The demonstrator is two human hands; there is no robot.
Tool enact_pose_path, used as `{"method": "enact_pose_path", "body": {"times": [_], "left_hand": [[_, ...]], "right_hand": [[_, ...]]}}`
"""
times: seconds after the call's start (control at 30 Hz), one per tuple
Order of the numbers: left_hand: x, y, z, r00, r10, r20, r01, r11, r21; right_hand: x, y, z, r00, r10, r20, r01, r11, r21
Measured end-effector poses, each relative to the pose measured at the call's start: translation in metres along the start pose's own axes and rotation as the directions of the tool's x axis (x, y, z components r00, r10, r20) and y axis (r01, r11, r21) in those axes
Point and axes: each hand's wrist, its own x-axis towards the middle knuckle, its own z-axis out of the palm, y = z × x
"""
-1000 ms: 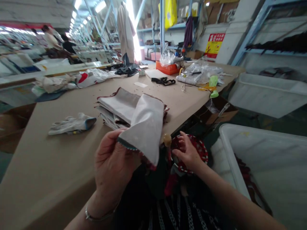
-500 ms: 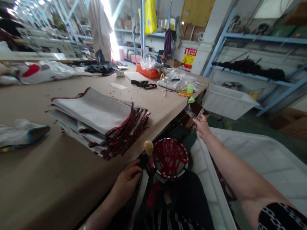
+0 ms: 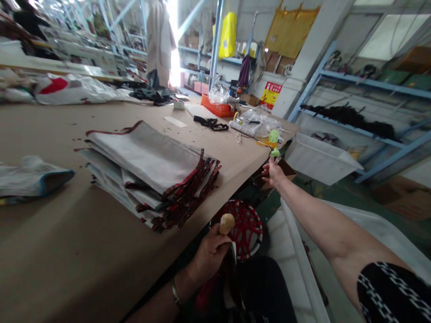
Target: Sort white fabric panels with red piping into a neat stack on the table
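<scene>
My left hand (image 3: 210, 253) is closed below the table's edge, its thumb and fingers pressed on a thin whitish strip (image 3: 233, 252) that hangs down into shadow. A rounded cream knob (image 3: 227, 223) stands just above its fingers; whether the hand touches the knob I cannot tell. My right hand (image 3: 273, 172) reaches out past the table's corner with its fingers apart, close below a light green plastic piece (image 3: 274, 152). To the left of my hands, a stack of light grey fabric panels (image 3: 151, 159) with dark red trim lies on the brown-covered table (image 3: 111, 251).
Behind my left hand is a round basket-like frame (image 3: 247, 224) wound with red strips. A large white tub (image 3: 296, 255) stands at my right, another white bin (image 3: 323, 157) beyond it. Clear plastic bags (image 3: 257, 121) and an orange tray (image 3: 217, 107) sit at the table's far end.
My left hand has moved right and up beside the knob, which now overlaps the basket. My right hand has moved slightly left; the clear strip seen in its fingers no longer shows there.
</scene>
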Motion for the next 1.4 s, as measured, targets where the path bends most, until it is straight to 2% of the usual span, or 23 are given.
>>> {"method": "enact_pose_path", "body": {"times": [0.13, 0.3, 0.53, 0.83, 0.97, 1.1, 1.2, 1.3, 1.33, 1.37, 1.4], "left_hand": [[-0.004, 0.007, 0.003, 0.994, 0.028, 0.105, -0.029, 1.000, 0.003], [-0.002, 0.005, 0.002, 0.996, 0.026, 0.080, -0.023, 0.999, -0.036], [-0.005, 0.003, -0.006, 0.999, -0.005, 0.039, 0.009, 0.995, -0.096], [0.015, 0.008, 0.014, 0.998, 0.009, 0.058, -0.001, 0.991, -0.133], [0.019, 0.005, 0.010, 0.998, 0.020, 0.065, -0.012, 0.992, -0.124], [0.015, 0.003, 0.000, 0.999, -0.052, 0.015, 0.054, 0.995, -0.080], [0.002, 0.007, -0.010, 0.999, -0.042, 0.013, 0.042, 0.999, 0.000], [-0.017, 0.019, -0.018, 1.000, -0.001, -0.029, 0.007, 0.980, 0.196], [-0.023, 0.023, -0.020, 1.000, -0.006, -0.024, 0.012, 0.962, 0.274], [-0.029, 0.026, -0.021, 1.000, -0.025, -0.007, 0.026, 0.936, 0.352], [-0.032, 0.030, -0.022, 0.998, -0.058, 0.016, 0.046, 0.904, 0.424]], "right_hand": [[0.008, 0.000, 0.021, 0.999, -0.026, 0.026, 0.026, 1.000, -0.011], [0.010, 0.004, 0.025, 0.996, -0.085, -0.004, 0.084, 0.992, -0.091], [0.012, 0.003, 0.006, 0.995, -0.098, -0.003, 0.095, 0.978, -0.185], [0.030, 0.001, -0.042, 0.998, -0.020, -0.063, 0.009, 0.986, -0.166], [0.029, 0.004, -0.041, 0.998, -0.012, -0.069, -0.001, 0.983, -0.184], [0.020, 0.008, -0.030, 0.998, -0.048, -0.028, 0.042, 0.985, -0.168], [-0.007, 0.014, -0.034, 0.986, -0.150, -0.067, 0.143, 0.985, -0.099], [-0.076, 0.032, -0.046, 0.949, -0.292, -0.120, 0.290, 0.956, -0.030], [-0.108, 0.042, -0.049, 0.940, -0.330, -0.081, 0.330, 0.944, -0.012], [-0.142, 0.054, -0.050, 0.936, -0.352, 0.011, 0.352, 0.936, 0.002], [-0.177, 0.067, -0.049, 0.913, -0.363, 0.184, 0.370, 0.929, -0.005]]}}
